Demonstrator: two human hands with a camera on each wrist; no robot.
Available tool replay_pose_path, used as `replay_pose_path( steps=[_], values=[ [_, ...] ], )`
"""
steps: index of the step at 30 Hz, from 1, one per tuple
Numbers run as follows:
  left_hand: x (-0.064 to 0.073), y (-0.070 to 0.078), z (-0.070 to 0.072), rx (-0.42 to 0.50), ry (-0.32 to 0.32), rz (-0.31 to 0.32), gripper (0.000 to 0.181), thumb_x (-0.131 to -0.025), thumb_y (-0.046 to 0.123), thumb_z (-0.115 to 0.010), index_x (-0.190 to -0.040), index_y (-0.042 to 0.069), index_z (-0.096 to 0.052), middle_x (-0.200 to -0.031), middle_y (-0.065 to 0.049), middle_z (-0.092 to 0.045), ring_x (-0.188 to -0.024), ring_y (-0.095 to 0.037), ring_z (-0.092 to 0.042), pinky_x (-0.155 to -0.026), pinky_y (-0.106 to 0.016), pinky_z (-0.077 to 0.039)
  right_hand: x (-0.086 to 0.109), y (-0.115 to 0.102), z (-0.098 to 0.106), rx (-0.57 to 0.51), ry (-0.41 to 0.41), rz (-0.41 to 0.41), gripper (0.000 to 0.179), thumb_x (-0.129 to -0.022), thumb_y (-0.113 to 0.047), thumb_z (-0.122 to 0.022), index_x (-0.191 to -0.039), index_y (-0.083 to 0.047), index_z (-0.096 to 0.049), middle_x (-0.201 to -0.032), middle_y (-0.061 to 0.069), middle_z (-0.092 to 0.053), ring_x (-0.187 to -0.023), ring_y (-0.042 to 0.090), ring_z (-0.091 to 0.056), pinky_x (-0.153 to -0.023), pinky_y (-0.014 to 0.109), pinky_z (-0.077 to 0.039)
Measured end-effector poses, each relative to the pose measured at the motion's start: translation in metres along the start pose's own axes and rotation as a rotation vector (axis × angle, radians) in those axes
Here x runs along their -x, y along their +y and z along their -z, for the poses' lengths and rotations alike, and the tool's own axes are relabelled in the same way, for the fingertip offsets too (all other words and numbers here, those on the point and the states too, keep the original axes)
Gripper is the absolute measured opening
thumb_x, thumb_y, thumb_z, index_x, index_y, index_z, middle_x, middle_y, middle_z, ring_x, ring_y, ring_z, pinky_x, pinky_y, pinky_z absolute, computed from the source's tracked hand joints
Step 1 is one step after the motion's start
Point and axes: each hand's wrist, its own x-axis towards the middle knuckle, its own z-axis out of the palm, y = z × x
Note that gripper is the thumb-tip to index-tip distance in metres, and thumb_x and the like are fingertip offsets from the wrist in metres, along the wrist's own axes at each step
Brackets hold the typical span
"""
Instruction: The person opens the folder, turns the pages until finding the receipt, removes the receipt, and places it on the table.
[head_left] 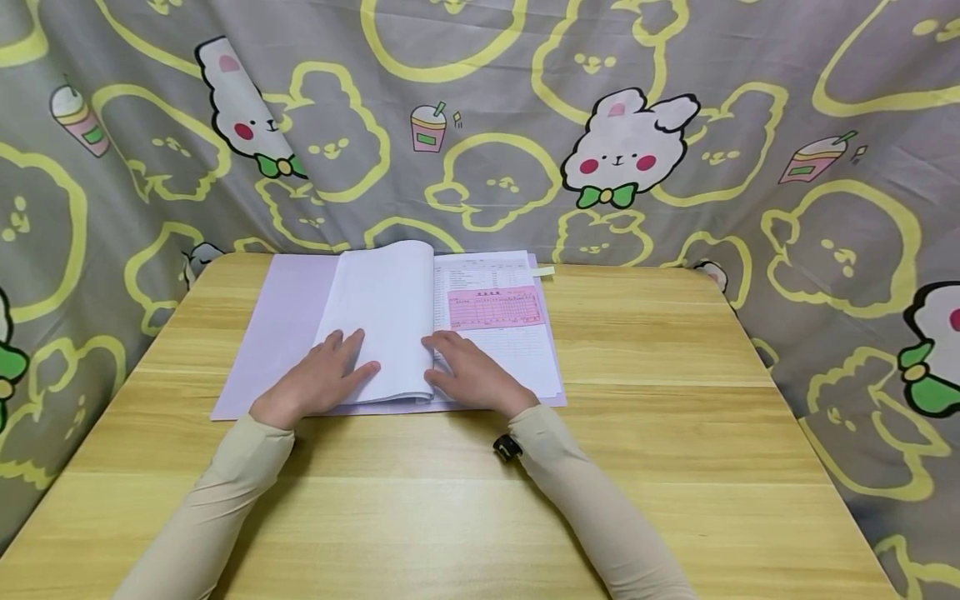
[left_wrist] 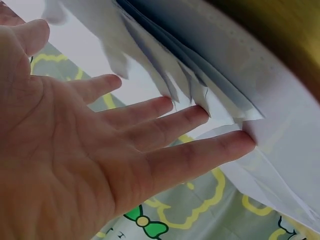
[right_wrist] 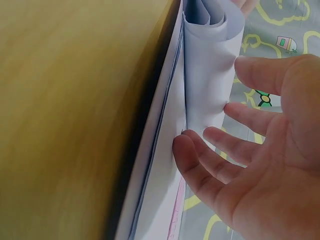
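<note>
A lilac folder [head_left: 279, 304] lies opened on the table, holding a stack of white sheets. The turned pages [head_left: 388, 292] bulge over the left side, curling at the fold. My left hand [head_left: 324, 375] rests on these pages with its fingers spread. At the curled fold, my right hand [head_left: 476, 373] touches the paper with fingers and thumb extended. In the right wrist view, the fingertips of my right hand [right_wrist: 255, 135] meet the rolled pages [right_wrist: 210, 75]. To the right lies a printed form sheet [head_left: 510, 350] bearing a pink slip [head_left: 495, 308].
The wooden table [head_left: 660, 400] extends around the folder on the near side and to the right. A pale tab [head_left: 543, 272] sticks out at the folder's upper right edge. Behind the table hangs a grey patterned curtain [head_left: 495, 225].
</note>
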Motion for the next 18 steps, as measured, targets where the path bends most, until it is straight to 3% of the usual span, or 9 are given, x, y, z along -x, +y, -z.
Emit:
replay_pose_path(
  steps=[12,18],
  values=[
    [-0.0008,0.0002,-0.0011,-0.025,0.004,-0.005,0.085,-0.106,0.057,-0.041,-0.161,-0.003,-0.02,-0.161,-0.042,-0.012,-0.142,-0.064,-0.025,-0.112,-0.072,-0.028,0.0002,-0.0046,-0.0043,0.047,-0.022,0.014,0.051,-0.105,-0.032,-0.055,-0.153,-0.016,-0.048,-0.164,0.006,-0.035,-0.149,0.028,-0.038,-0.12,0.044,-0.033],
    [-0.0004,0.0019,-0.0009,-0.062,-0.004,-0.007,0.084,-0.104,0.054,-0.049,-0.159,-0.005,-0.025,-0.159,-0.043,-0.016,-0.14,-0.066,-0.027,-0.106,-0.075,-0.033,0.0017,-0.007,-0.004,0.061,-0.031,0.024,0.05,-0.106,-0.031,-0.055,-0.152,-0.014,-0.049,-0.165,0.006,-0.036,-0.149,0.029,-0.037,-0.121,0.043,-0.032]
  ],
)
